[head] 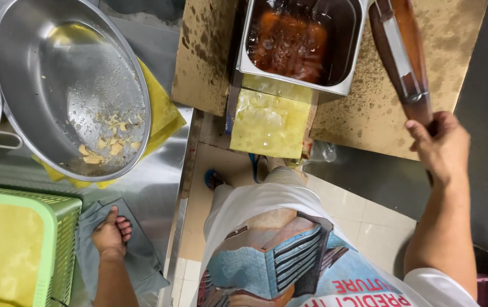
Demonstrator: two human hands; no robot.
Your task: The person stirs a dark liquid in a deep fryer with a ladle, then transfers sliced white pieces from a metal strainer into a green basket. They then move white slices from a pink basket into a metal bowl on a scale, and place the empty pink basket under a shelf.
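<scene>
Slicer handle point(420, 108) in right fist point(440, 145); left palm point(110, 233) on cloth point(142, 256)

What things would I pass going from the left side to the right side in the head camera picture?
Green basket → left hand resting on a grey cloth → yellow sheet below the fryer tank → right hand gripping a long wooden-handled tool.
</scene>
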